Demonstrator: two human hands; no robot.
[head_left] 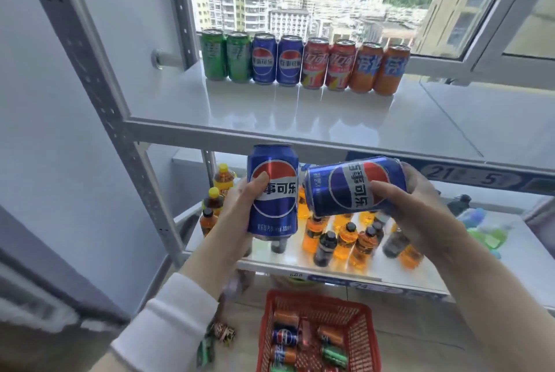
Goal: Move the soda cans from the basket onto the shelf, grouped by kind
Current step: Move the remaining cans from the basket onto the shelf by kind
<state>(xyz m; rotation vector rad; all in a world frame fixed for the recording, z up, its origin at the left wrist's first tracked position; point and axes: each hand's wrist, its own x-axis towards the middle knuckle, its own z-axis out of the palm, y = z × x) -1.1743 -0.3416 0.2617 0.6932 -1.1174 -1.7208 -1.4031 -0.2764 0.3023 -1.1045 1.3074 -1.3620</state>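
Window-side metal shelf (300, 119), top board carrying eight cans (303, 62) in a row: two green, two blue, two red, two orange. Left hand (240, 206) wrapped around an upright blue can (271, 191); right hand (420, 206) gripping a second blue can (354, 185), tipped sideways. Red basket (318, 335) at 6 o'clock, more cans inside. Small bottles (345, 239) on lower board.

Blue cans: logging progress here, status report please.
Left hand holds upright blue can; right hand holds tilted blue can. Both short of top shelf. Path clear.
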